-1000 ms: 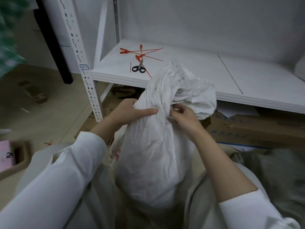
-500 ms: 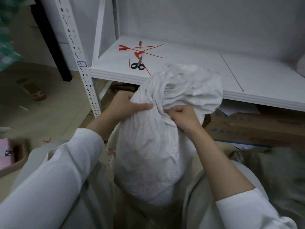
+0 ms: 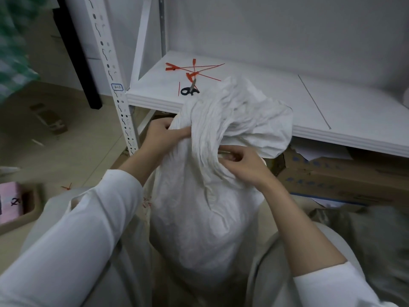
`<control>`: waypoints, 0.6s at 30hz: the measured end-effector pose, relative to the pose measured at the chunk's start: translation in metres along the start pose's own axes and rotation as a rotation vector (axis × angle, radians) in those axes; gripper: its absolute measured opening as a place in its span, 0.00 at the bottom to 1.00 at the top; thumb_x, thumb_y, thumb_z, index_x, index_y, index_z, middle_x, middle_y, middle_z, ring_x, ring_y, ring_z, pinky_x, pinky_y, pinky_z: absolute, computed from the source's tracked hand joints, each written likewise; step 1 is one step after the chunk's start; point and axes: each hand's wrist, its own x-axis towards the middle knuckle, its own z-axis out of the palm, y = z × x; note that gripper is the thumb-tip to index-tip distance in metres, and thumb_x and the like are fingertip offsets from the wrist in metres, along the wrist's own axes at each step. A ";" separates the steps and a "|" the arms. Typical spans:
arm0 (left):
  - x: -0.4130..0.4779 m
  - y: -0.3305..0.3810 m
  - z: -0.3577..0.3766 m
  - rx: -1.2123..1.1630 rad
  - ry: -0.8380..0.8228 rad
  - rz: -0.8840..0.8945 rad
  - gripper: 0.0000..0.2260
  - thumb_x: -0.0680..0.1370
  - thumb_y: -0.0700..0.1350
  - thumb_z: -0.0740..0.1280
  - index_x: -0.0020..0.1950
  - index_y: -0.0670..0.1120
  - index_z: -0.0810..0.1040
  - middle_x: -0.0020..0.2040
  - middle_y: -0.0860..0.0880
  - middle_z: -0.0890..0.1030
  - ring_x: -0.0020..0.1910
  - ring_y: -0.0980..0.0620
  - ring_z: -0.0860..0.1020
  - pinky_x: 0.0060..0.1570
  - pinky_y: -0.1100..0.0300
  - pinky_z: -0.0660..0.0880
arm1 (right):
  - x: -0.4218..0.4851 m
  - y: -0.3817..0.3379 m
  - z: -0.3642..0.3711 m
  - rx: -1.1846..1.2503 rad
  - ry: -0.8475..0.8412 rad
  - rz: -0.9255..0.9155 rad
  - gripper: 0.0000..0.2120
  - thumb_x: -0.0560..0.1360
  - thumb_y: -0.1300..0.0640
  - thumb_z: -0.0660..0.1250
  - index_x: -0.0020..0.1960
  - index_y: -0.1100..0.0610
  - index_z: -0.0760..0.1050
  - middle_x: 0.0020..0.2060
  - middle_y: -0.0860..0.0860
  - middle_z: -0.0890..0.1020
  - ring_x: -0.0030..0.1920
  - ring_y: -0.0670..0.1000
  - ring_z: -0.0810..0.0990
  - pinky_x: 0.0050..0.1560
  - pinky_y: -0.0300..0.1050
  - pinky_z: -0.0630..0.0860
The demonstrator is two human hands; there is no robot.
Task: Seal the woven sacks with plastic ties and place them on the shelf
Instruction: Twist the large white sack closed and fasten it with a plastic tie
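The white woven sack (image 3: 199, 218) stands upright between your legs, its twisted neck caught between your 2 hands. Your left hand (image 3: 159, 136) grips the bunched cloth, fingers (image 3: 181, 132) curled into it. Your right hand (image 3: 243, 167) pinches the twist from the other side, fingers (image 3: 234, 155) clamped on the fabric. The loose mouth flops over beyond your right fingers, against the shelf (image 3: 276, 103) edge. Past your left fingers, on the shelf, lie black scissors (image 3: 190, 89) and several red plastic ties (image 3: 194, 69).
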 end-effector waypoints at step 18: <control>0.000 0.015 -0.002 0.022 -0.163 -0.154 0.12 0.70 0.46 0.76 0.50 0.45 0.79 0.46 0.48 0.82 0.45 0.50 0.81 0.36 0.59 0.76 | 0.005 -0.013 0.001 0.327 0.371 -0.155 0.05 0.79 0.62 0.65 0.43 0.59 0.74 0.21 0.41 0.68 0.22 0.40 0.63 0.25 0.34 0.61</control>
